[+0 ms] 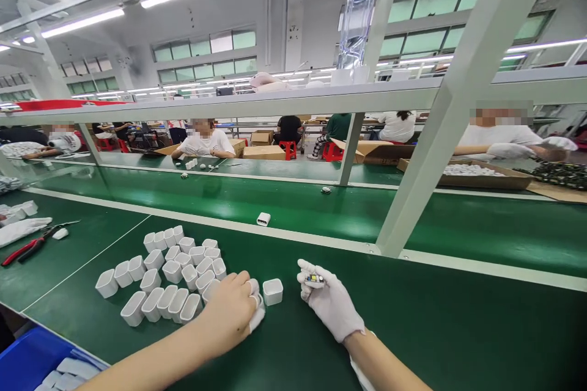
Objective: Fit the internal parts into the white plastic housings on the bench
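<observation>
My right hand (331, 305), in a white glove, holds a small circuit board (314, 279) with a yellow part between its fingers. My left hand (233, 305) has white coverings on some fingertips. Its fingers are curled over the right edge of a group of white plastic housings (166, 300), and whatever may be in them is hidden. Between the two hands, close to the left fingertips, one separate white housing (273, 292) sits on the green table (413, 330). The grouped housings stand with their open ends up, in uneven rows.
Beyond a pale rail, a green conveyor belt (229, 200) carries a white housing (263, 219) and small parts. A slanted post (417, 165) rises at right. Red-handled pliers (32, 250) lie at left, above a blue bin (34, 357). Co-workers sit across the belt.
</observation>
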The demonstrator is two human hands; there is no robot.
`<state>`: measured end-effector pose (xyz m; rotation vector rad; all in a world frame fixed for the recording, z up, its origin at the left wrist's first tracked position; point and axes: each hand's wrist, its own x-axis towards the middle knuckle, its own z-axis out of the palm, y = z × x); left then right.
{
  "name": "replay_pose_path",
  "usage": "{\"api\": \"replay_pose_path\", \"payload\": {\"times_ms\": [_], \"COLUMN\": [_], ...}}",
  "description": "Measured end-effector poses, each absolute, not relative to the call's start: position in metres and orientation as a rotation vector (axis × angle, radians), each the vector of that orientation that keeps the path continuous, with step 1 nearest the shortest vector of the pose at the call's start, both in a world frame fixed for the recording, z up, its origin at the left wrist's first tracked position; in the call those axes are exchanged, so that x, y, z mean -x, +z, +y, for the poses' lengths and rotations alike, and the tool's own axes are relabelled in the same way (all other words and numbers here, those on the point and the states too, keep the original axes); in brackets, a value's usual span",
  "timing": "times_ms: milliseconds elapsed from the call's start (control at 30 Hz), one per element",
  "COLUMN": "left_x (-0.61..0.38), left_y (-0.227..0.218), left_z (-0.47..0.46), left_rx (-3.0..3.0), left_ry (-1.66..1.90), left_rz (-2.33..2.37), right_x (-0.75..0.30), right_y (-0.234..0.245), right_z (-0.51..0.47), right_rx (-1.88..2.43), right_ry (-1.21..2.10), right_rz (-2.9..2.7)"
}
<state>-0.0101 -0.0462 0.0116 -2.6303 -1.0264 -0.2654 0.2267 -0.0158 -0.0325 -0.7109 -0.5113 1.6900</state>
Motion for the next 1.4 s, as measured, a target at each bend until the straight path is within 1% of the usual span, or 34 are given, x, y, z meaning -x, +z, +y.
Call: {"api": "replay_pose_path", "payload": {"times_ms": [133, 233, 333, 467, 600, 900, 1100, 1267, 1400], "left_x": [-0.025, -0.045, -0.051, -0.044, -0.037, -0.035, -0.037, -0.036, -0.035], "left_y": [0.000, -0.016, -0.032, -0.046, -0.048, -0.046, -0.043, -0.041, -0.039], "left_z": [-0.049, -0.047, -0.042, -0.036, -0.029, -0.029, -0.027, -0.029, -0.031], "left_rx": [2.782, 2.831, 2.967, 3.249, 3.271, 3.244, 3.249, 3.320, 3.404], "left_ry": [-0.401, -0.411, -0.529, -0.921, -1.139, -1.283, -1.214, -1.182, -1.145], "left_rz": [-0.652, -0.577, -0.741, -1.156, -1.228, -1.428, -1.638, -1.711, -1.717], "right_x": [-0.226, -0.228, -0.231, -0.227, -0.220, -0.215, -0.214, -0.216, -0.220], "right_y": [-0.039, -0.041, -0.040, -0.037, -0.030, -0.030, -0.032, -0.030, -0.034], "right_z": [-0.014, -0.017, -0.022, -0.029, -0.032, -0.038, -0.043, -0.047, -0.050], "right_rx": [0.746, 0.760, 0.754, 0.732, 0.725, 0.818, 0.901, 1.074, 1.113], "right_ry": [1.706, 1.723, 1.734, 1.760, 1.777, 1.722, 1.709, 1.543, 1.503], "right_rz": [-0.463, -0.421, -0.387, -0.372, -0.405, -0.587, -0.716, -0.930, -0.981]}}
